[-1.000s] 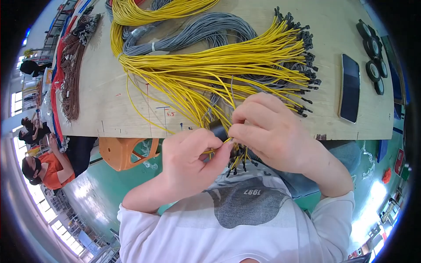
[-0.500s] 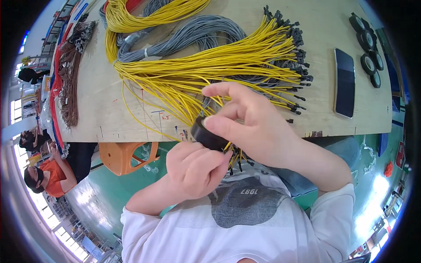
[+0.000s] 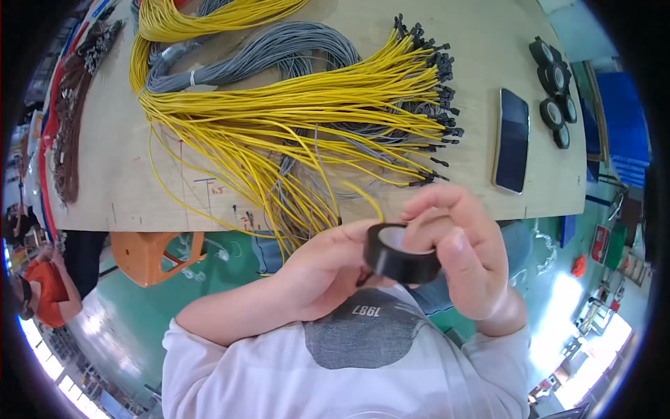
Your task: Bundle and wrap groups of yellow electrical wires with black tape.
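Head view shows both hands, left hand [image 3: 328, 269] and right hand [image 3: 460, 251], pinching a black roll of electrical tape [image 3: 401, 253] at lower centre, while the fanned yellow wire bundle [image 3: 307, 119] above looks not yet wrapped.

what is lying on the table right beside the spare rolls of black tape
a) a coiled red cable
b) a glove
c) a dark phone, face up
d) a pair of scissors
c: a dark phone lies flat on the table just left of the spare black tape rolls.
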Demonstrator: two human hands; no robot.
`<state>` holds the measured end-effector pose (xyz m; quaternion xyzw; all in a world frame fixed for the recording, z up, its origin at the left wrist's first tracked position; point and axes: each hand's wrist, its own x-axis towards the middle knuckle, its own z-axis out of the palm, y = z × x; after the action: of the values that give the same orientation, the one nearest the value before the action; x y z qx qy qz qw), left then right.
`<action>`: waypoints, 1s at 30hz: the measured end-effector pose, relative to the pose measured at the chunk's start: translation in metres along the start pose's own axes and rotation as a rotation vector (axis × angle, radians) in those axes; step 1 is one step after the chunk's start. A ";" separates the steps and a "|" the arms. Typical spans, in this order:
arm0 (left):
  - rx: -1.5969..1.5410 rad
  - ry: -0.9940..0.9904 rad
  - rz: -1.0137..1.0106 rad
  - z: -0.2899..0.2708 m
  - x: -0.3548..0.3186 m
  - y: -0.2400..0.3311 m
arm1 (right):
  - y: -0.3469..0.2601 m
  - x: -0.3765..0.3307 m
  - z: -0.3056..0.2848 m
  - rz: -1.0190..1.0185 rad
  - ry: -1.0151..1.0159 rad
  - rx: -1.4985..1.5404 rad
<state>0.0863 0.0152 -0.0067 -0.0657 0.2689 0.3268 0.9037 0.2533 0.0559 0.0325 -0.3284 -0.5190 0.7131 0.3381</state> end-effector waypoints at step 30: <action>0.789 0.233 0.576 -0.016 -0.002 -0.007 | 0.008 0.005 0.003 0.427 -0.080 -0.414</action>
<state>0.0820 0.0042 -0.0201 0.3219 0.4781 0.4268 0.6969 0.2469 0.0564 0.0246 -0.4636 -0.5854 0.6596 0.0854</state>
